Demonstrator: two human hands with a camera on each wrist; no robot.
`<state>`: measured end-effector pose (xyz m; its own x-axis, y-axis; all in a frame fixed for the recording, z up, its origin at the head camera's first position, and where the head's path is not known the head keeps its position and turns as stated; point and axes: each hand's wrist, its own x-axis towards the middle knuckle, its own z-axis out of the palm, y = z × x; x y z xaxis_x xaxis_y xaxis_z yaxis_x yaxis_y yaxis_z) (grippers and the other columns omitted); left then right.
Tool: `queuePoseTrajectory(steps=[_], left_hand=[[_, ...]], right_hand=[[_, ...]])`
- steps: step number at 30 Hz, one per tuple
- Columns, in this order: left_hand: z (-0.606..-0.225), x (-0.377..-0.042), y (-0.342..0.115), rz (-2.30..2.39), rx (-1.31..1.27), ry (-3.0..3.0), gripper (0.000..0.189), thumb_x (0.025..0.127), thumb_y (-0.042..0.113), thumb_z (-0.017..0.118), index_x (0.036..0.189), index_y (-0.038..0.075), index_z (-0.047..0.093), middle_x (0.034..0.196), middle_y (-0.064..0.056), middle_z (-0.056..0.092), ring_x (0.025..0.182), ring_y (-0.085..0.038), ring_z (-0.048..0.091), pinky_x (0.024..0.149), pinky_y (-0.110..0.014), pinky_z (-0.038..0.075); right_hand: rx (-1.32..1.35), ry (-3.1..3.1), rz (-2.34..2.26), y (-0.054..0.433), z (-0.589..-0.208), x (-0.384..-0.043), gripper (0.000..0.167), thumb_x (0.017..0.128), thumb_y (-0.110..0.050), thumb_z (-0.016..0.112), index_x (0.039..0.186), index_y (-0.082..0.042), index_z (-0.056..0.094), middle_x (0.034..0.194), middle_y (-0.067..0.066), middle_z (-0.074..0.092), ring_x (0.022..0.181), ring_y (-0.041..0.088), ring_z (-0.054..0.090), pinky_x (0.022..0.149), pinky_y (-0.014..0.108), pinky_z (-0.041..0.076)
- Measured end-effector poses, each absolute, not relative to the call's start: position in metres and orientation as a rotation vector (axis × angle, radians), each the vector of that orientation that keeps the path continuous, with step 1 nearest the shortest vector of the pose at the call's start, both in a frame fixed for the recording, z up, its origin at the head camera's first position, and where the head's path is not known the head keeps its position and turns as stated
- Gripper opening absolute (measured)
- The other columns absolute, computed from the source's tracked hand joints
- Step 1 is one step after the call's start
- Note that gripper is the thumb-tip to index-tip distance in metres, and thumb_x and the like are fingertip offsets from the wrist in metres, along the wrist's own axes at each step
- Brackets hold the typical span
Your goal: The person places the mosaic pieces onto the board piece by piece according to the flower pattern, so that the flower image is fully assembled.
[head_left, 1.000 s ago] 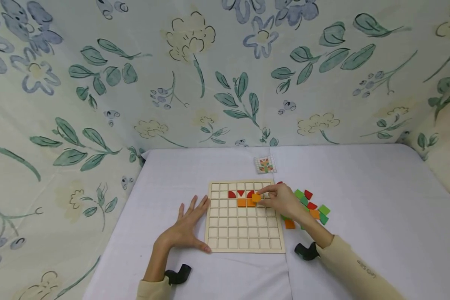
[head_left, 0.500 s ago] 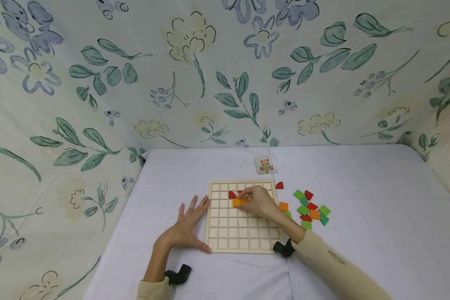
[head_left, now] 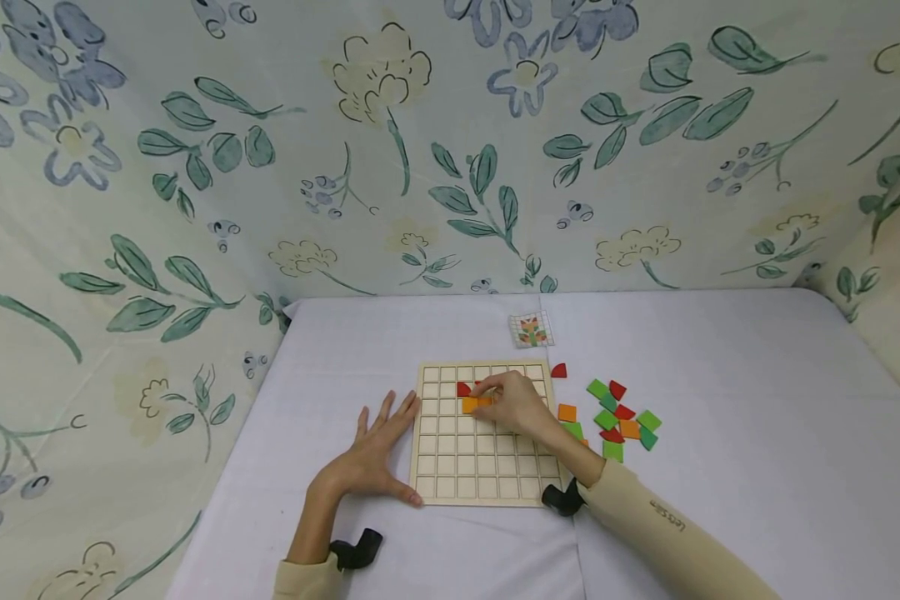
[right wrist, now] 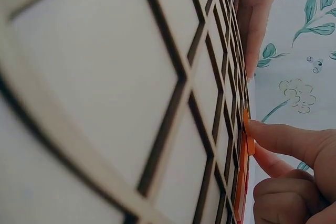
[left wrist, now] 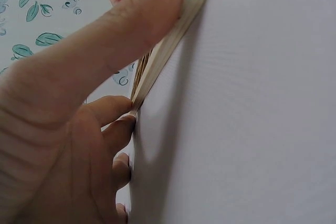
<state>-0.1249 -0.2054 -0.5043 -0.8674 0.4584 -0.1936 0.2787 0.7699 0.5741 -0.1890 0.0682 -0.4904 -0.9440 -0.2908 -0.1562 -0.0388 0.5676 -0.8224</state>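
Observation:
A wooden grid board (head_left: 491, 446) lies on the white-covered table. My right hand (head_left: 521, 406) is over its upper half and pinches an orange square tile (head_left: 469, 406) between thumb and finger. In the right wrist view, that orange tile (right wrist: 248, 129) is tilted at the board's surface. Just above it sits a red quarter-round tile (head_left: 463, 389); my right fingers hide most of the other tiles there. My left hand (head_left: 371, 454) is spread at the board's left side, fingertips against the edge and thumb at the near corner. The left wrist view shows the board's edge (left wrist: 170, 45) beside the thumb.
Loose green, red and orange tiles (head_left: 606, 419) are scattered right of the board. One red tile (head_left: 559, 371) lies by its upper right corner. Behind the board is a small pattern card (head_left: 531, 330). A floral cloth (head_left: 450, 150) hangs at the back.
My right hand has carried the orange tile leftward across the board, then shifted only slightly over the last half second. The left hand stays put.

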Motion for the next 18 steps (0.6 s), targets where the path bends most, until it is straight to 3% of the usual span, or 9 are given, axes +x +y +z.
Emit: queuePoseTrajectory(steps=[6, 9, 12, 14, 16, 18], left_hand=[[-0.5032, -0.1250, -0.2049, 0.776, 0.561, 2.630, 0.147, 0.055, 0.051, 0.100, 0.167, 0.015, 0.012, 0.176, -0.003, 0.004, 0.162, -0.037, -0.011, 0.126, -0.069, -0.013], [-0.5033, -0.1251, -0.2051, 0.779, 0.554, 2.625, 0.147, 0.055, 0.051, 0.100, 0.167, 0.015, 0.012, 0.176, -0.002, 0.004, 0.162, -0.036, -0.012, 0.126, -0.069, -0.013], [-0.5045, -0.1252, -0.2057, 0.781, 0.552, 2.627, 0.147, 0.055, 0.050, 0.100, 0.167, 0.015, 0.012, 0.176, -0.003, 0.004, 0.162, -0.037, -0.012, 0.125, -0.069, -0.013], [-0.5048, -0.1253, -0.2058, 0.778, 0.550, 2.626, 0.147, 0.055, 0.050, 0.100, 0.167, 0.015, 0.012, 0.176, -0.002, 0.004, 0.162, -0.037, -0.012, 0.126, -0.069, -0.013], [-0.5048, -0.1254, -0.2059, 0.776, 0.550, 2.626, 0.147, 0.055, 0.051, 0.100, 0.167, 0.015, 0.011, 0.176, -0.002, 0.003, 0.162, -0.037, -0.012, 0.126, -0.069, -0.014], [-0.5046, -0.1254, -0.2059, 0.778, 0.551, 2.626, 0.147, 0.055, 0.051, 0.100, 0.167, 0.015, 0.012, 0.176, -0.002, 0.003, 0.162, -0.037, -0.012, 0.126, -0.069, -0.014]], right_hand=[[-0.263, 2.522, -1.353, 0.0668, -0.4920, -0.1886, 0.021, 0.081, -0.010, 0.087, 0.100, -0.008, 0.081, 0.051, -0.004, 0.035, 0.047, 0.010, 0.031, 0.048, 0.021, 0.025], [-0.247, 2.512, -1.376, 0.0654, -0.4925, -0.1882, 0.021, 0.080, -0.009, 0.088, 0.100, -0.009, 0.082, 0.057, 0.000, 0.050, 0.046, 0.010, 0.032, 0.047, 0.021, 0.025], [-0.238, 2.515, -1.386, 0.0635, -0.4934, -0.1878, 0.019, 0.080, -0.008, 0.088, 0.098, -0.011, 0.083, 0.089, 0.007, 0.074, 0.049, 0.011, 0.033, 0.048, 0.021, 0.025], [-0.240, 2.522, -1.384, 0.0624, -0.4932, -0.1875, 0.018, 0.080, -0.008, 0.088, 0.097, -0.011, 0.083, 0.117, 0.012, 0.076, 0.053, 0.012, 0.034, 0.049, 0.021, 0.027], [-0.239, 2.530, -1.380, 0.0614, -0.4933, -0.1872, 0.017, 0.080, -0.008, 0.088, 0.096, -0.011, 0.083, 0.130, 0.015, 0.073, 0.057, 0.013, 0.034, 0.052, 0.022, 0.027], [-0.236, 2.529, -1.380, 0.0608, -0.4924, -0.1867, 0.017, 0.080, -0.008, 0.088, 0.096, -0.011, 0.084, 0.132, 0.017, 0.072, 0.057, 0.013, 0.033, 0.052, 0.022, 0.028]])
